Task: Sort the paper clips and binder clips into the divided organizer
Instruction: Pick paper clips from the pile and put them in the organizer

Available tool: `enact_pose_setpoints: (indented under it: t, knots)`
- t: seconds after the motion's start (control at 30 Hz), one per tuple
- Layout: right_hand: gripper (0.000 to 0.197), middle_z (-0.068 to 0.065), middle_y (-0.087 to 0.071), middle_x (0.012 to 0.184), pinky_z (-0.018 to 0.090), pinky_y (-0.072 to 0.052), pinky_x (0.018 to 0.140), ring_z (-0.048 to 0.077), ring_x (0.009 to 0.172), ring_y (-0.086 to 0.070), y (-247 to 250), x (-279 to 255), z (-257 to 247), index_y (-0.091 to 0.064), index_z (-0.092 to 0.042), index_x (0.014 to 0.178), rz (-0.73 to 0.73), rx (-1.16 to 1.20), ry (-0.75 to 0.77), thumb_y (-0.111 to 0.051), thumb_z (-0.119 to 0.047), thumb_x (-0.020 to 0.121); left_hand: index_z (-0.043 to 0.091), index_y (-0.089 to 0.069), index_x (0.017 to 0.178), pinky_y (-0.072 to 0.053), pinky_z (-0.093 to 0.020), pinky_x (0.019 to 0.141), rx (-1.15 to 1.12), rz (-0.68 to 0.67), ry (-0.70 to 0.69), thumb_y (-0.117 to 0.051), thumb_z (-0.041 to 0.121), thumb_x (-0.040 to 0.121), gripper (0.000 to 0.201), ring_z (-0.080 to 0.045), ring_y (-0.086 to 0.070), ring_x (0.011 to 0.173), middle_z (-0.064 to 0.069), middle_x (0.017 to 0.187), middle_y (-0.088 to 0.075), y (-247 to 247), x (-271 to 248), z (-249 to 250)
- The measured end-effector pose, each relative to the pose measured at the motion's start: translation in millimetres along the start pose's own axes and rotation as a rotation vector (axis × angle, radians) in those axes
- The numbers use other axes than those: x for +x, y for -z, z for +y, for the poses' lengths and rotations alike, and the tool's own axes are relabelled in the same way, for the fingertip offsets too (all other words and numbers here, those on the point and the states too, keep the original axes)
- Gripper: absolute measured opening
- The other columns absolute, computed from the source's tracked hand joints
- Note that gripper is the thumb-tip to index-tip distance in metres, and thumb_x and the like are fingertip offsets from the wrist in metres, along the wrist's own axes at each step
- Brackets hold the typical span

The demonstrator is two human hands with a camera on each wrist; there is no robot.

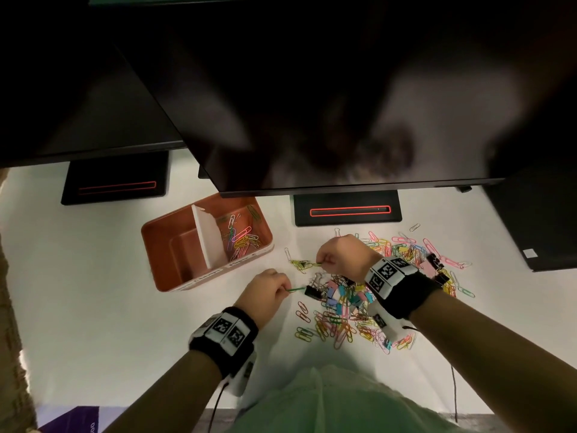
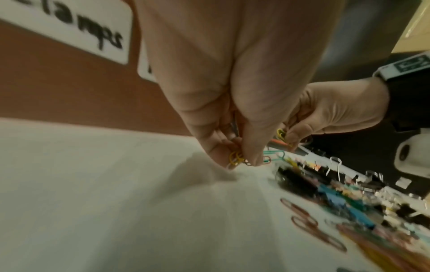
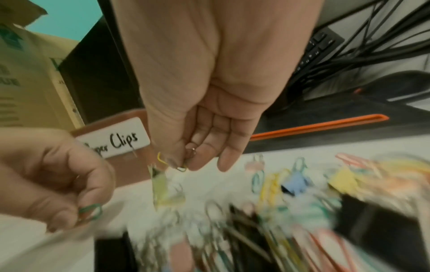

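Partly blurred, pile [image 3: 291, 211] hides under right hand [image 1: 338, 256].

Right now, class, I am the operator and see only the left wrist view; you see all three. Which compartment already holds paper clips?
Observer: The head view shows coloured paper clips in the right compartment of the organizer.
Operator: What does that side's label say?
Observer: The right wrist view shows a white label reading "Paper Clips".
Operator: Anything below my right hand?
Observer: A pale yellow binder clip sits just under the right hand; blur hides whether it is attached.
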State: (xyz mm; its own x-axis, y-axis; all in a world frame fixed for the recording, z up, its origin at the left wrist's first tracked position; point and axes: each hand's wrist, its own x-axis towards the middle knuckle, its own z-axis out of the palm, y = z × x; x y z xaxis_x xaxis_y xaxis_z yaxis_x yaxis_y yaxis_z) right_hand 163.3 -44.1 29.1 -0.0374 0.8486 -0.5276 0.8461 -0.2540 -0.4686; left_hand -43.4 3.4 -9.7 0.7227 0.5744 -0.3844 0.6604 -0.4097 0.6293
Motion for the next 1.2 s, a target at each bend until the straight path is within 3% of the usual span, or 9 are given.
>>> enact_pose_setpoints:
  t: [0.13, 0.2, 0.33, 0.43, 0.53, 0.67, 0.83, 1.0, 1.2]
  knots:
    - [0.017, 0.003, -0.072, 0.098, 0.030, -0.051, 0.087, 0.016, 0.087, -0.066, 25.8, 1.4, -30.7, -0.071, -0.011, 0.099, 0.138, 0.086, 0.116, -0.061, -0.015, 0.087, 0.016, -0.066, 0.082, -0.039, -0.014, 0.066, -0.071, 0.091, -0.051, -0.067, 0.010, 0.080, 0.007, 0.000, -0.052, 0.069, 0.007, 0.076, -0.056, 35.6, -24.0, -0.8]
    - [0.014, 0.006, -0.072, 0.094, 0.031, -0.052, 0.084, 0.018, 0.083, -0.066, 36.8, 6.5, -52.7, -0.072, -0.009, 0.095, 0.230, 0.131, 0.179, -0.063, -0.013, 0.085, 0.018, -0.066, 0.080, -0.039, -0.010, 0.063, -0.102, 0.163, -0.088, -0.069, 0.009, 0.079, 0.009, 0.001, -0.054, 0.067, 0.011, 0.073, -0.057, 60.5, -34.2, 7.0]
    - [0.017, 0.005, -0.071, 0.098, 0.015, -0.045, 0.079, 0.015, 0.084, -0.064, 48.2, 28.6, -96.0, -0.070, -0.009, 0.100, 0.291, 0.193, 0.209, -0.063, -0.012, 0.085, 0.018, -0.066, 0.082, -0.046, -0.010, 0.067, -0.223, 0.387, -0.026, -0.071, 0.009, 0.077, 0.012, 0.000, -0.059, 0.071, 0.008, 0.078, -0.061, 104.2, -38.4, 17.4]
    - [0.023, 0.008, -0.070, 0.105, 0.026, -0.049, 0.091, 0.020, 0.095, -0.066, 45.3, 47.3, -117.1, -0.067, -0.011, 0.108, 0.230, 0.245, 0.162, -0.063, -0.009, 0.086, 0.013, -0.069, 0.088, -0.045, -0.006, 0.069, -0.238, 0.485, 0.088, -0.073, 0.009, 0.076, 0.014, 0.002, -0.057, 0.070, 0.010, 0.079, -0.061, 119.9, -27.6, 12.7]
    - [0.026, 0.004, -0.070, 0.105, 0.023, -0.049, 0.086, 0.015, 0.094, -0.065, 41.8, 48.9, -115.0, -0.064, -0.014, 0.112, 0.248, 0.288, 0.159, -0.062, -0.011, 0.086, 0.011, -0.068, 0.100, -0.042, -0.002, 0.075, -0.191, 0.437, 0.120, -0.073, 0.011, 0.076, 0.024, -0.003, -0.059, 0.081, 0.004, 0.092, -0.064, 117.4, -23.0, 7.2]
    - [0.015, -0.009, -0.058, 0.092, 0.019, -0.044, 0.074, 0.005, 0.074, -0.055, 32.8, 32.5, -72.0, -0.065, -0.018, 0.101, 0.394, 0.250, 0.149, -0.063, -0.018, 0.086, 0.016, -0.067, 0.101, -0.051, -0.020, 0.082, -0.198, 0.439, -0.027, -0.071, 0.012, 0.079, 0.023, -0.008, -0.063, 0.087, 0.005, 0.096, -0.064, 98.6, -30.0, 12.2]
    - [0.039, -0.004, -0.056, 0.110, 0.034, -0.048, 0.086, 0.016, 0.099, -0.054, -6.6, 22.5, -25.4, -0.056, -0.026, 0.116, 0.075, 0.004, -0.036, -0.064, -0.044, 0.081, 0.020, -0.061, 0.108, -0.052, -0.024, 0.084, -0.164, 0.248, -0.071, -0.063, 0.012, 0.084, 0.025, -0.008, -0.058, 0.095, 0.003, 0.106, -0.058, 53.3, -24.4, 15.7]
    - [0.028, -0.003, -0.062, 0.095, 0.030, -0.050, 0.077, 0.015, 0.086, -0.057, -28.5, 27.2, -17.3, -0.064, -0.021, 0.099, 0.090, 0.044, -0.039, -0.057, -0.045, 0.086, 0.021, -0.041, 0.135, -0.027, -0.025, 0.110, -0.021, 0.064, -0.036, -0.054, 0.012, 0.088, 0.050, -0.014, -0.035, 0.132, 0.003, 0.143, -0.037, 19.6, -4.7, 11.5]
    - [0.026, 0.000, -0.069, 0.099, 0.025, -0.050, 0.076, 0.013, 0.087, -0.062, -6.4, 30.6, -2.7, -0.065, -0.017, 0.105, 0.222, 0.180, -0.049, -0.057, -0.037, 0.090, 0.019, -0.025, 0.143, -0.025, -0.031, 0.115, 0.071, 0.036, 0.017, -0.044, 0.015, 0.091, 0.056, -0.018, -0.024, 0.139, 0.001, 0.154, -0.018, -2.9, 13.1, 10.0]
